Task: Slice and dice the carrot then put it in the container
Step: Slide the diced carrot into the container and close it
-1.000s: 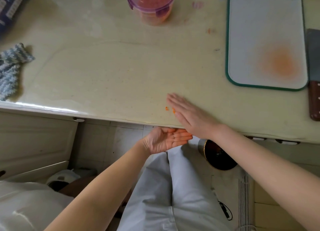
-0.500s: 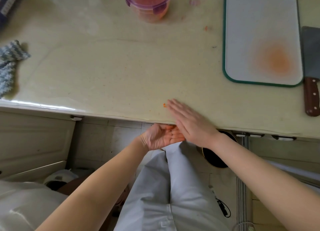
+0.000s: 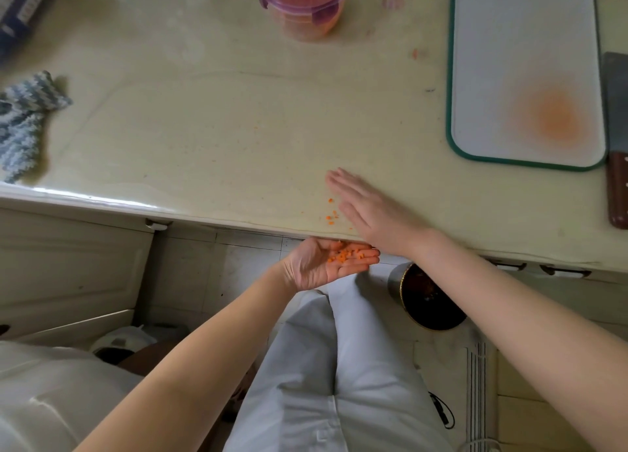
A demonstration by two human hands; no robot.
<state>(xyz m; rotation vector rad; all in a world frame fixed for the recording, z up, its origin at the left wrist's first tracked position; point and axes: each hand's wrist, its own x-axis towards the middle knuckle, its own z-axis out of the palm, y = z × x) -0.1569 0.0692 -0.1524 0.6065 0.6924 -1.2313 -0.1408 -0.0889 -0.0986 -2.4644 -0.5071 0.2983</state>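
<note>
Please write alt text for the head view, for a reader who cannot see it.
On the counter, near its edge, the right hand lies flat beside carrot bits, while the left hand, palm up below the edge, holds diced carrot. Farther back are a purple-rimmed container, a stained cutting board and a cleaver.

Half a second ago the right hand [image 3: 373,214] lay flat at the tabletop [image 3: 221,139] edge; now it sits farther in from the edge, its fingers [image 3: 343,183] reaching further up the surface. A small scatter of carrot crumbs [image 3: 331,214] now shows beside it where only one or two showed. The cupped left hand [image 3: 316,268] under the edge now holds a visible pile of diced carrot [image 3: 345,255].
</note>
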